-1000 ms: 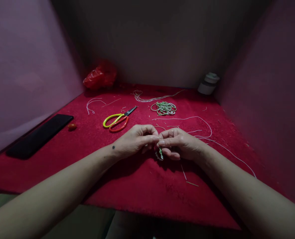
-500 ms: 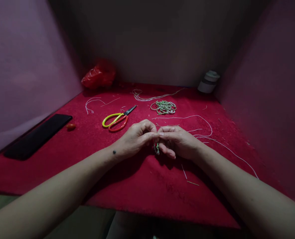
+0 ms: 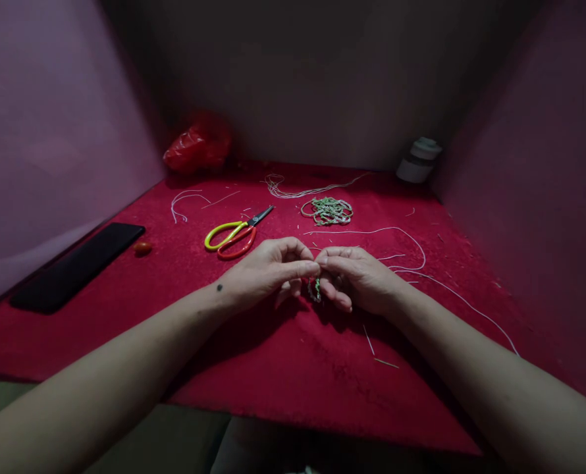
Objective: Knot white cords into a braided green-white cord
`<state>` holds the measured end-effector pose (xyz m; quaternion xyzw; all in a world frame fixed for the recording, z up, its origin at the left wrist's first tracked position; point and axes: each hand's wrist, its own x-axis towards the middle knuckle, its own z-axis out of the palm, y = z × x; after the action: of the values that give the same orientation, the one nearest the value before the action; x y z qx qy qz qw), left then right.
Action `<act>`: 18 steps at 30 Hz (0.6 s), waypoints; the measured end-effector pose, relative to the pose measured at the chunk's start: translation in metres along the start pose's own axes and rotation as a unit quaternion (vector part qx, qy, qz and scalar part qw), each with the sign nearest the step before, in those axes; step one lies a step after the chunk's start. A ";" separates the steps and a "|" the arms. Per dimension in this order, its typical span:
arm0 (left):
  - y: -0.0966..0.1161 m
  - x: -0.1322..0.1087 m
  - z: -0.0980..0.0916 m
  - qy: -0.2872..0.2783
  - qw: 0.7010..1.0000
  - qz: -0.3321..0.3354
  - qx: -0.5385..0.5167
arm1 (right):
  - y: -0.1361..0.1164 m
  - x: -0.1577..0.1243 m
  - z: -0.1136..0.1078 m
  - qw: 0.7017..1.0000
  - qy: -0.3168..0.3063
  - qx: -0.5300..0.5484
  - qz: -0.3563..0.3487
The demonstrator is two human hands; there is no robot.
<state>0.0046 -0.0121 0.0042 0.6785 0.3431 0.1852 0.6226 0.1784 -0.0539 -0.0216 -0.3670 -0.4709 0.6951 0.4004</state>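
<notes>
Nearest to you, both forearms come in over the front edge of the red surface, and a couple of cut thread ends lie just by your right wrist.

In the middle, your left hand and right hand meet fingertip to fingertip. Each grip is pinched closed on the top of a small green-and-white knotted piece, which dangles just under your fingertips, low over the cloth. It's too dim to say whether it touches the cloth.

Progress-wise, I'd say you're early on this piece, since only a short stub hangs below your fingers. A long white cord loops out from near your right hand toward the right side. It might be what feeds the knotting, but I can't follow it into your fingers.

Just past your left hand there's a pair of scissors with yellow and orange handles, lying closed and well clear of both hands. Off to the left edge is a dark phone with a small red-orange thing beside it.

Further back sits a heap of green-and-white cord that looks like the same stuff, so that part reads as already worked. Loose white strands lie behind it.

At the very back there's a red plastic bag in the left corner and a pale spool in the right one.
</notes>
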 end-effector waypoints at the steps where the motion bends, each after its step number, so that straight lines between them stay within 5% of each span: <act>1: -0.001 0.001 0.000 0.001 1.000 -0.004 0.000 | 0.000 0.000 0.000 1.000 0.000 0.001 0.000; 13: 0.002 0.001 0.006 0.029 0.998 -0.039 0.029 | 0.000 0.001 0.003 0.999 0.037 -0.027 0.019; 18: 0.000 0.002 0.006 0.047 0.998 -0.030 0.018 | -0.001 0.001 0.007 0.977 0.182 -0.087 -0.074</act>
<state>0.0102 -0.0147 0.0026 0.6694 0.3955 0.1923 0.5988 0.1718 -0.0557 -0.0187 -0.4856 -0.4745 0.5413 0.4960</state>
